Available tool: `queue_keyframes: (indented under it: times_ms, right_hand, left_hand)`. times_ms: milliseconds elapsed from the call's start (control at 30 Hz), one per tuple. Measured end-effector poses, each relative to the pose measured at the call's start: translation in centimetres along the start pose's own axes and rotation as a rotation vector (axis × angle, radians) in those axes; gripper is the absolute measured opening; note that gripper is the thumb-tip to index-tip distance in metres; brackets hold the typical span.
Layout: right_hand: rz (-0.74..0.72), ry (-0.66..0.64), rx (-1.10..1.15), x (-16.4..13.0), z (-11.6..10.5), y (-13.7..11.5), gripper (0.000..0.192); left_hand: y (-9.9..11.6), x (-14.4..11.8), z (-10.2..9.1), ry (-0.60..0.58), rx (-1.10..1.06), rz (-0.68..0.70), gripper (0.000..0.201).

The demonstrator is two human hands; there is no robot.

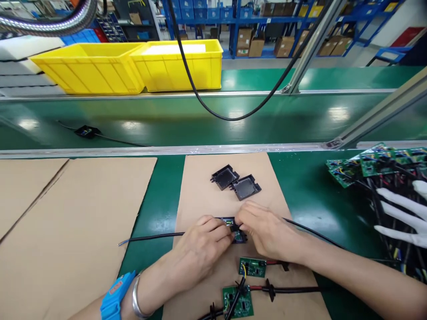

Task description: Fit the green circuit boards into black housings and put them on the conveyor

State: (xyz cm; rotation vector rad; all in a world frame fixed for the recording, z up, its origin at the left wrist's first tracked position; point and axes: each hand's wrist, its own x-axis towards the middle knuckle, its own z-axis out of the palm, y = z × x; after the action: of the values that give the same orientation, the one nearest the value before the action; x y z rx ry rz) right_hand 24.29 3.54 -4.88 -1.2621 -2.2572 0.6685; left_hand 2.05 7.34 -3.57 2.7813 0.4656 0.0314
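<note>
Black case [245, 239]: just below the middle of the frame, with a green circuit board [238, 236] in it, between the left hand [205, 242] and the right hand [265, 226].
Black cable [153, 237]: shows on both sides of the hands, running left to right.
Left-hand grip: bent fingers hold the case's left part.
Right-hand grip: pinched at its upper right; can't tell on what.
Nearer hand: neither, both are at it.
Black case halves [247, 188]: two, just above, on cardboard [200, 191].
</note>
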Motion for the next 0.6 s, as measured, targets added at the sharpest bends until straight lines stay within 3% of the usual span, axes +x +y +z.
queue_keyframes:
  times_ms: [167,400,600]
  right_hand:
    - [-0.265,-0.096,-0.268,-0.4,-0.2,1.4,0.027]
    - [-0.287,-0.054,-0.299,-1.4,-0.3,1.7,0.038]
    - [-0.434,-0.017,-0.393,-0.8,0.0,1.0,0.026]
  left_hand:
    - [-0.3,-0.2,0.2,0.01,-0.009,0.013,0.038]
    - [-0.4,-0.1,0.0,0.004,0.05,0.018,0.034]
    - [-0.3,-0.2,0.2,0.039,0.065,0.026,0.029]
